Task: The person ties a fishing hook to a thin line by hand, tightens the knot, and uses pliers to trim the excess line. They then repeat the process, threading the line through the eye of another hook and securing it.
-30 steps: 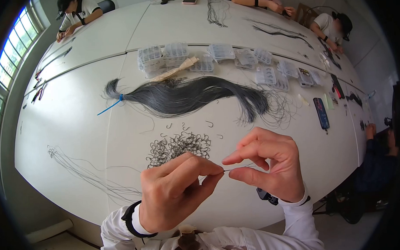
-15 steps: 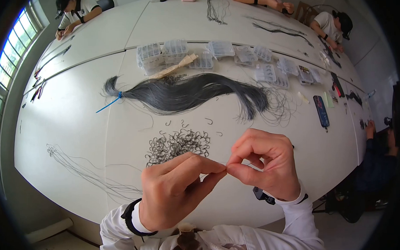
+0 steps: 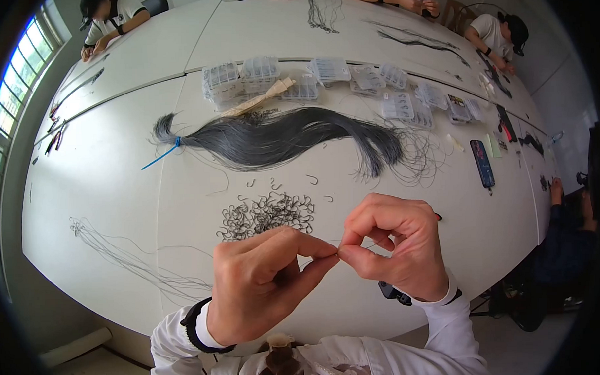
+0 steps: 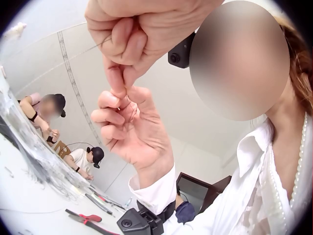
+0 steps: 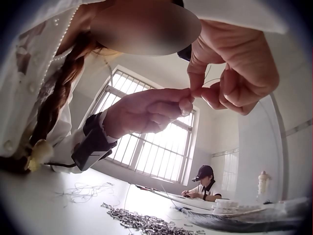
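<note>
L hand (image 3: 260,281) & R hand (image 3: 401,250) meet fingertip to fingertip above white tabletop (image 3: 102,188); fingers of both pinch a thin grey line (image 5: 211,80) btwn them. Any small piece at the tips is hidden, can't tell. Pile of dark curved metal hooks (image 3: 271,213) just beyond L hand; long dark-grey strand bundle w/ blue tie (image 3: 265,146) behind it, then clear plastic boxes (image 3: 220,81). Loose thin strands (image 3: 127,258) lie L of L hand.
</note>
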Available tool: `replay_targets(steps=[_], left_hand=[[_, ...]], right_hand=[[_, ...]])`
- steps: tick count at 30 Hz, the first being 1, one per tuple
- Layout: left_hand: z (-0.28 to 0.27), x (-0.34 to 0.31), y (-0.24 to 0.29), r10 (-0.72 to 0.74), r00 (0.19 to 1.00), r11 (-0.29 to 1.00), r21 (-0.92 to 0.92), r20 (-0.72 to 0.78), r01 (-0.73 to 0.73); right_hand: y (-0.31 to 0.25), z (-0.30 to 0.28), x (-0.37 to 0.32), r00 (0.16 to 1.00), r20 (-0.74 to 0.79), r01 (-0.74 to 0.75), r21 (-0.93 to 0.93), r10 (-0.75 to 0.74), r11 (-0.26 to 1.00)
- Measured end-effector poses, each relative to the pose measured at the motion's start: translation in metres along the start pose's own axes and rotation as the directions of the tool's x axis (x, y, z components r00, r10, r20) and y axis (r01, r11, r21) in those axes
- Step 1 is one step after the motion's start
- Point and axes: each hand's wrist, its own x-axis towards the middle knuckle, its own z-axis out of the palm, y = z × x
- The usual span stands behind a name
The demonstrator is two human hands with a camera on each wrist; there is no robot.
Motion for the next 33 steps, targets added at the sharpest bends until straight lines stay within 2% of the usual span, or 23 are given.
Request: replay_targets(steps=[3, 5, 7, 11, 13, 16, 20, 25, 28, 33], left_hand=[[0.001, 0.000, 0.000, 0.016, 1.000, 0.999, 0.040, 0.009, -0.017], [0.005, -0.002, -0.003, 0.025, 0.996, 1.000, -0.001, -0.081, -0.025], [0.002, -0.002, -0.003, 0.014, 0.997, 1.000, -0.004, -0.073, -0.014], [-0.001, -0.001, 0.001, -0.046, 0.998, 0.999, -0.018, -0.035, 0.045], [-0.004, 0.000, 0.002, -0.050, 0.999, 0.999, -0.011, -0.004, 0.050], [-0.005, 0.001, 0.003, -0.072, 0.997, 0.997, -0.016, 0.038, 0.073], [-0.005, 0.000, 0.003, -0.144, 0.988, 0.988, -0.054, 0.051, 0.147], [-0.005, 0.000, 0.002, -0.154, 0.986, 0.986, -0.054, 0.057, 0.157], [-0.005, 0.000, 0.003, -0.158, 0.985, 0.985, -0.056, 0.071, 0.163], [-0.005, 0.001, 0.002, -0.159, 0.984, 0.981, -0.097, 0.085, 0.167]], right_hand=[[0.001, -0.001, 0.000, 1.000, 0.004, 0.012, -0.004, -0.012, 1.000], [0.000, -0.002, 0.000, 1.000, 0.002, 0.022, -0.003, -0.022, 1.000], [-0.006, -0.006, 0.000, 0.995, 0.031, -0.093, 0.022, 0.092, 0.995], [-0.007, -0.015, 0.003, 0.994, 0.050, -0.096, 0.093, 0.092, 0.991], [-0.008, -0.018, 0.004, 0.995, 0.099, 0.031, -0.040, -0.027, 0.999], [-0.009, -0.021, 0.003, 0.989, 0.130, 0.084, -0.112, -0.069, 0.990], [-0.009, -0.020, 0.001, 0.998, 0.058, 0.042, -0.115, -0.035, 0.992], [-0.015, -0.024, -0.001, 0.997, -0.045, 0.052, -0.208, -0.063, 0.977], [-0.018, -0.029, -0.002, 0.991, -0.042, 0.107, -0.289, -0.124, 0.951], [-0.012, -0.032, -0.001, 0.990, -0.039, 0.123, -0.260, -0.138, 0.958]])
